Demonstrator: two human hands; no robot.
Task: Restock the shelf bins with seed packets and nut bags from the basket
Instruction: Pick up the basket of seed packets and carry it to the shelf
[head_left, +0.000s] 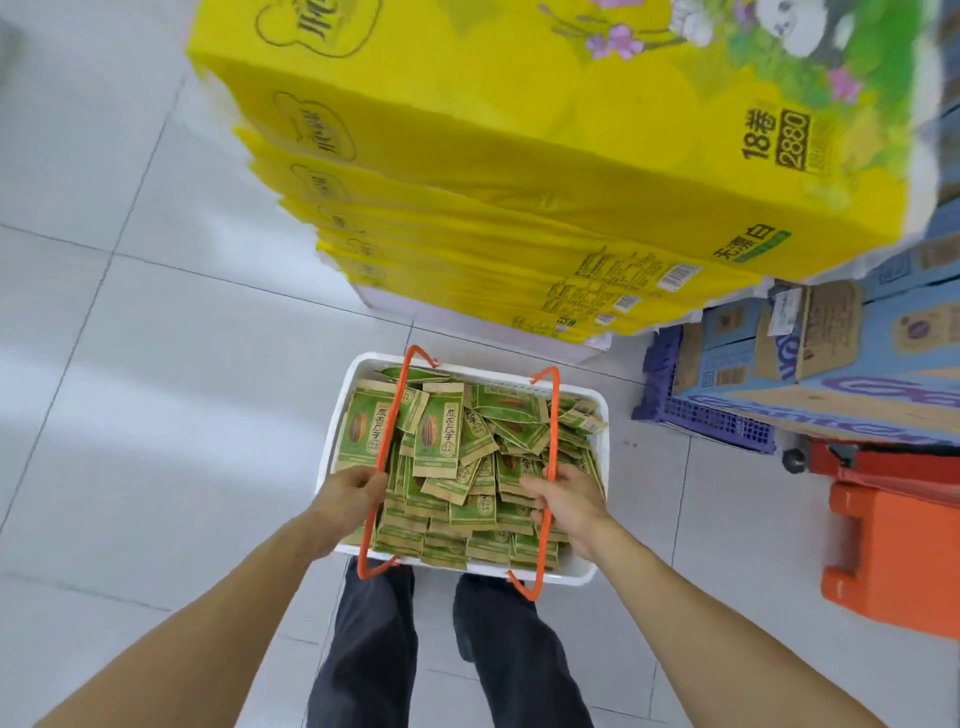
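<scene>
The white basket (332, 447) is heaped with seed packets (441, 436); the left hand (353, 486) and right hand (563, 499) each grip an orange handle (387, 457). No shelf bins in sight, so restocking looks barely begun.

A tall stack of yellow tissue packs (519, 171); right of it blue cartons (831, 353) on a purple crate (711, 421), then an orange stool (893, 561)

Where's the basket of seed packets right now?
In the head view it's low and centre: the white basket hangs in front of the person's legs, left hand and right hand each gripping an orange handle, just below the yellow package stack.
</scene>
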